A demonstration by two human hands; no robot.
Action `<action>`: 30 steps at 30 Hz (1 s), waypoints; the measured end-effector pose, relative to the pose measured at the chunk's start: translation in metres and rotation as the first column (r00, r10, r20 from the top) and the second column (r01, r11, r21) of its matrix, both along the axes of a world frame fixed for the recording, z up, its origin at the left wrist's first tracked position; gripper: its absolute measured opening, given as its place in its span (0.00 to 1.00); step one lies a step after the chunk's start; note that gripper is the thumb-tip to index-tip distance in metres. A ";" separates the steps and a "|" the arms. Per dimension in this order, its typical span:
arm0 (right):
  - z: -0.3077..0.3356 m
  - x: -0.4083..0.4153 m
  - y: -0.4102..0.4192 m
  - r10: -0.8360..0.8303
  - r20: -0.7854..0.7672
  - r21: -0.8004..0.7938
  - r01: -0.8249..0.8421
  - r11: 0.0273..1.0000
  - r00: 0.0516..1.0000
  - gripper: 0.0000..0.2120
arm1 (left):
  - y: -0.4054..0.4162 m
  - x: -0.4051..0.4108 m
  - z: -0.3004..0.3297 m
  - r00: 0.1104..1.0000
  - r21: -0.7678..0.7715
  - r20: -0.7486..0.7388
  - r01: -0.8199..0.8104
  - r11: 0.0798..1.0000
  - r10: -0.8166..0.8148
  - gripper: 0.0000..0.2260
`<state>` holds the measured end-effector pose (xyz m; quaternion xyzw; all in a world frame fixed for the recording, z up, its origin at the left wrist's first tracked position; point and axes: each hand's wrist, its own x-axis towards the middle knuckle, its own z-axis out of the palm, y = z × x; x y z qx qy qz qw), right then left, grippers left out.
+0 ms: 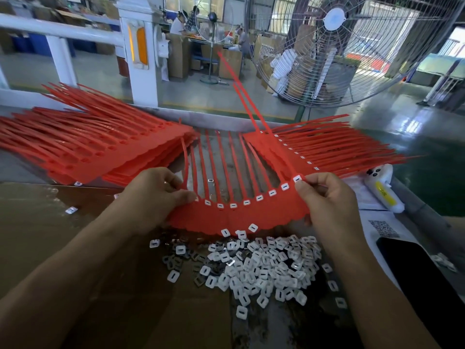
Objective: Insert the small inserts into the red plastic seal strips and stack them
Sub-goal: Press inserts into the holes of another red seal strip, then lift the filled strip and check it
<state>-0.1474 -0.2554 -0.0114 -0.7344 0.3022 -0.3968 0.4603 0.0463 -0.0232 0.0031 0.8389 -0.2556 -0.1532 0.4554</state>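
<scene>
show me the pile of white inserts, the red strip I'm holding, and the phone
pile of white inserts (261, 267), head view, middle of the heap
red strip (241, 219), head view, flat band
phone (417, 270), head view, dark screen

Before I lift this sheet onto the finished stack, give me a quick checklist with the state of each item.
1. Left hand grips the held seal strip sheet at its left end: ok.
2. Right hand pinches its right end: ok.
3. White inserts seated in every visible socket: ok; the leftmost socket, under the left fingers, cannot tell.
4. Finished stack on the right, inserts showing: ok.
5. Loose inserts pile stays clear below the sheet: ok.
</scene>
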 end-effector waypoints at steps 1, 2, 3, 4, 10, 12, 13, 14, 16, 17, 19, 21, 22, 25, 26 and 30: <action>0.001 0.000 0.001 -0.019 0.030 -0.005 0.019 1.000 0.999 0.12 | -0.001 -0.002 0.000 0.999 -0.064 -0.032 0.014 0.998 -0.016 0.10; 0.002 0.000 0.001 -0.037 0.062 -0.008 0.037 0.999 0.997 0.12 | -0.002 -0.005 -0.001 0.998 -0.109 -0.054 0.030 0.994 -0.036 0.10; 0.003 0.000 0.002 -0.054 0.094 -0.007 0.055 0.998 0.994 0.12 | -0.004 -0.008 -0.002 0.996 -0.137 -0.062 0.048 0.989 -0.057 0.10; 0.004 -0.001 0.002 -0.072 0.126 -0.005 0.073 0.997 0.989 0.12 | -0.006 -0.010 -0.003 0.995 -0.153 -0.061 0.067 0.986 -0.077 0.10; 0.010 -0.002 0.002 -0.128 0.234 0.021 0.127 0.992 0.964 0.06 | -0.008 -0.020 -0.001 0.981 -0.311 -0.048 0.163 0.936 -0.187 0.08; 0.010 -0.002 0.003 -0.133 0.244 0.026 0.131 0.991 0.961 0.06 | -0.007 -0.023 0.003 0.983 -0.374 -0.032 0.156 0.914 -0.181 0.09; 0.010 -0.002 0.003 -0.123 0.248 0.028 0.120 0.992 0.961 0.06 | -0.007 -0.024 0.004 0.984 -0.410 -0.024 0.150 0.900 -0.175 0.09; 0.010 -0.001 0.004 -0.109 0.252 0.035 0.103 0.994 0.962 0.05 | -0.006 -0.024 0.006 0.986 -0.442 -0.010 0.144 0.885 -0.165 0.08; 0.008 0.001 0.006 -0.078 0.241 0.068 0.064 0.996 0.967 0.03 | -0.005 -0.023 0.011 0.991 -0.483 0.029 0.131 0.866 -0.133 0.06; 0.006 0.002 0.008 -0.055 0.216 0.089 0.037 0.995 0.975 0.03 | -0.004 -0.021 0.014 0.993 -0.497 0.052 0.122 0.859 -0.110 0.06; 0.002 0.005 0.011 0.014 0.120 0.124 -0.028 0.992 0.993 0.02 | 0.000 -0.016 0.020 0.994 -0.530 0.088 0.107 0.841 -0.070 0.04; 0.000 0.007 0.015 0.056 0.044 0.147 -0.062 0.987 0.997 0.03 | 0.004 -0.012 0.024 0.993 -0.558 0.109 0.102 0.824 -0.049 0.04; 0.000 0.007 0.016 0.061 0.041 0.155 -0.067 0.986 0.997 0.03 | 0.007 -0.009 0.025 0.992 -0.562 0.121 0.103 0.821 -0.041 0.04; 0.002 0.007 0.018 0.054 0.092 0.164 -0.069 0.984 0.994 0.02 | 0.012 -0.004 0.027 0.989 -0.578 0.140 0.113 0.808 -0.039 0.05; 0.003 0.007 0.019 0.059 0.107 0.161 -0.076 0.984 0.992 0.02 | 0.014 -0.002 0.027 0.988 -0.582 0.151 0.122 0.804 -0.041 0.05; 0.005 0.008 0.022 0.036 0.196 0.160 -0.068 0.985 0.980 0.03 | 0.015 0.002 0.024 0.984 -0.610 0.172 0.136 0.780 -0.036 0.05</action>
